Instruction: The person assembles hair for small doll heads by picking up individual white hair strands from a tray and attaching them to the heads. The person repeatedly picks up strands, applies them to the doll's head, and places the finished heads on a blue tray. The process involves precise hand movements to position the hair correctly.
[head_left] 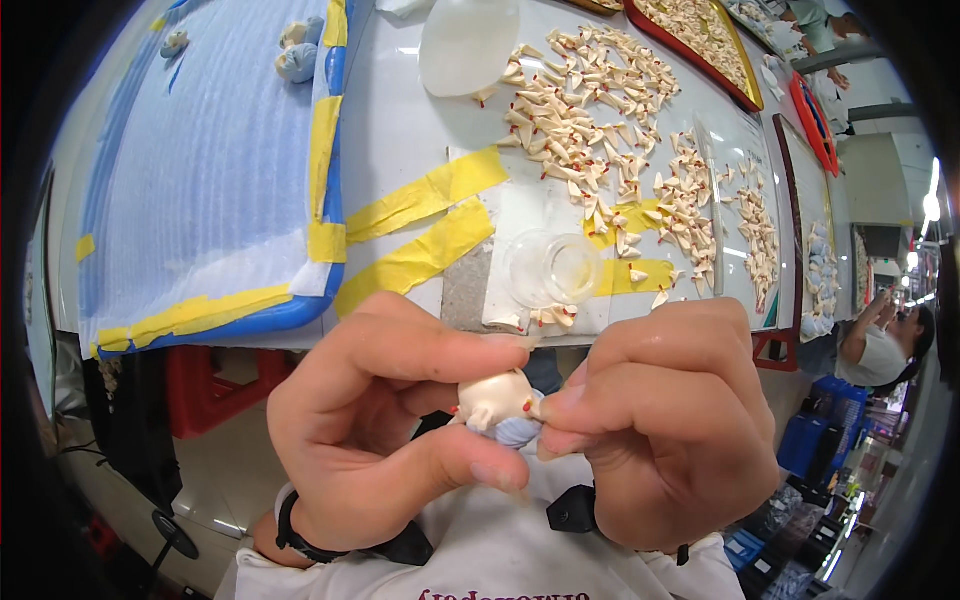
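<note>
In front of my chest, my left hand is closed with thumb and fingers around a small figurine. The figurine has a rounded cream upper part, a ridged pale-blue lower part and small red spots on its sides. My right hand pinches a tiny cream piece with a red tip against the figurine's right side; the fingertips hide most of this piece. Just beyond the hands, a clear round plastic cup rests near the table edge. Many loose cream pieces with red tips lie scattered past it.
At left stands a blue tray edged with yellow tape, bearing a few blue-and-cream figurines. A translucent white container is at the back. Red-rimmed trays sit far right. Another person is at the right.
</note>
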